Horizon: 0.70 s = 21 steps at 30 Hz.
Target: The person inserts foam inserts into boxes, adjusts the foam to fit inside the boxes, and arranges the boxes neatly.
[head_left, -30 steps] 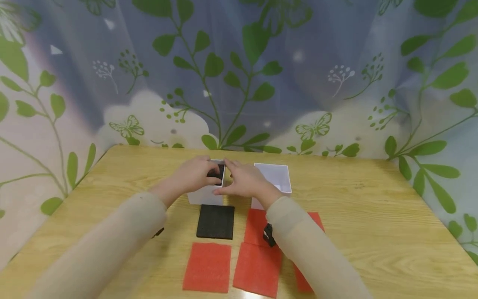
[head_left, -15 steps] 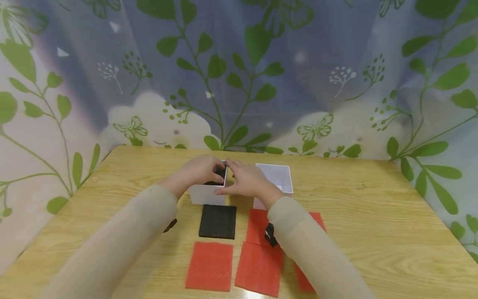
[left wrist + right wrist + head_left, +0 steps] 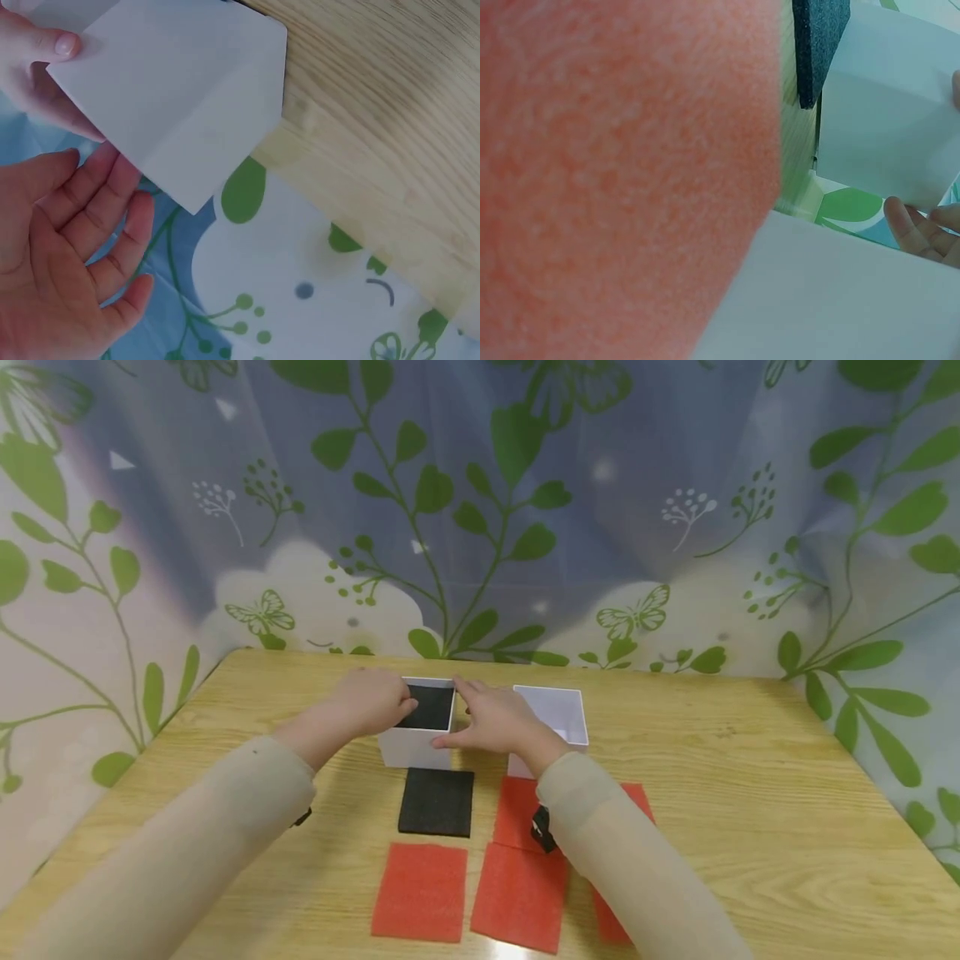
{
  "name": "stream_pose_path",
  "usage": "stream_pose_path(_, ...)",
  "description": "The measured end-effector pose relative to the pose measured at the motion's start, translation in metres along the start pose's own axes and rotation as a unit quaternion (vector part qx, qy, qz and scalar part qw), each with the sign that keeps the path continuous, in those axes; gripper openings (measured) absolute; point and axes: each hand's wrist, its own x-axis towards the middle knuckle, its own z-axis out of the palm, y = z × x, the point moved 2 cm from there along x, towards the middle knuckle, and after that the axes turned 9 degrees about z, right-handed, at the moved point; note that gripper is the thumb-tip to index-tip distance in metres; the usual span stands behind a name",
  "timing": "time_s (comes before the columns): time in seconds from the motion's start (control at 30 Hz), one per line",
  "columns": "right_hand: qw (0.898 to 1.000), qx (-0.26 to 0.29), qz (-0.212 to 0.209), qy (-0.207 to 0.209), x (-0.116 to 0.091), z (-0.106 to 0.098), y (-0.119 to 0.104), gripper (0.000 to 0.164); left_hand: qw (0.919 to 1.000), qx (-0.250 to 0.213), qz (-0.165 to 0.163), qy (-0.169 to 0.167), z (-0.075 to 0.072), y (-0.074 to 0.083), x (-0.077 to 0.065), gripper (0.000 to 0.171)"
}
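Showing only in head view: black square (image 3: 431, 706) inside gripped box (image 3: 412, 749).

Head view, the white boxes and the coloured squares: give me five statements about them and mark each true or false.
1. The right hand touches the left white box. True.
2. What shows inside that box is red. False: a black piece shows inside.
3. A black square lies in front of the left white box. True.
4. The two boxes are pressed together. False: the right white box stands apart from the other.
5. The leftmost red square lies nearer the camera than the black square. True.
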Motion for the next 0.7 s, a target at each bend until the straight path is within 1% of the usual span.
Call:
stream_pose_path(0.13, 1.0, 0.005, 0.001, -0.003, 0.001, 0.0, -0.001, 0.109, 0.9997, 0.025, 0.0, -0.006, -0.002, 0.0, -0.008, 0.033)
stream_pose_path(0.23, 1.0, 0.003, 0.004, -0.004, 0.001, 0.0, 0.0, 0.109, 0.9998, 0.02, 0.001, -0.004, -0.002, 0.0, -0.011, 0.033)
stream_pose_path(0.37, 1.0, 0.002, 0.003, -0.002, 0.001, 0.0, 0.001, 0.109, 0.9997, 0.019, 0.009, 0.012, 0.001, 0.0, -0.012, 0.037)
stream_pose_path(0.47, 1.0, 0.006, 0.0, 0.0, 0.001, 0.0, 0.001, 0.108, 0.9997, 0.014, 0.01, 0.017, 0.002, -0.001, -0.014, 0.04)
stream_pose_path(0.57, 1.0, 0.009, -0.004, 0.003, 0.0, -0.001, 0.0, 0.107, 0.9996, 0.013, 0.009, 0.021, 0.004, 0.001, -0.016, 0.037)
stream_pose_path(0.63, 1.0, 0.007, -0.005, 0.004, -0.001, 0.0, 0.0, 0.107, 0.999, 0.016, 0.016, 0.038, 0.007, 0.004, -0.019, 0.032)
stream_pose_path(0.7, 1.0, 0.003, -0.008, 0.005, -0.001, 0.0, 0.0, 0.107, 0.9964, 0.025, 0.032, 0.074, 0.01, 0.008, -0.023, 0.026)
